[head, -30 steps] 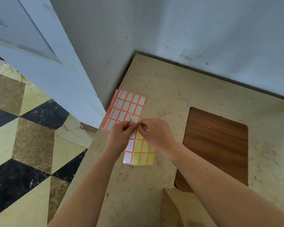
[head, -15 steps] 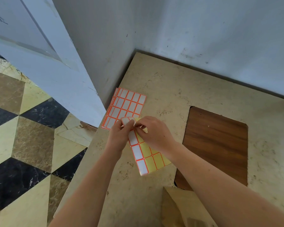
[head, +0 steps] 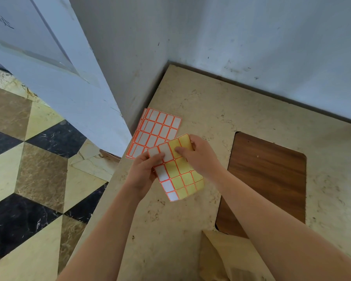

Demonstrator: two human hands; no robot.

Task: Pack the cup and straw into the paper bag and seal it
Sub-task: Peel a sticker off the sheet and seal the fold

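A beige stone worktop point(head: 201, 102) with a brown wooden inset point(head: 272, 175) meets scuffed grey walls point(head: 231, 37); patterned, perhaps marble, floor point(head: 28, 159) lies alongside.

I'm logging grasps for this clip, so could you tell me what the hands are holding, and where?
Both hold the partly used sticker sheet: left hand at its left edge, right hand at its top right.
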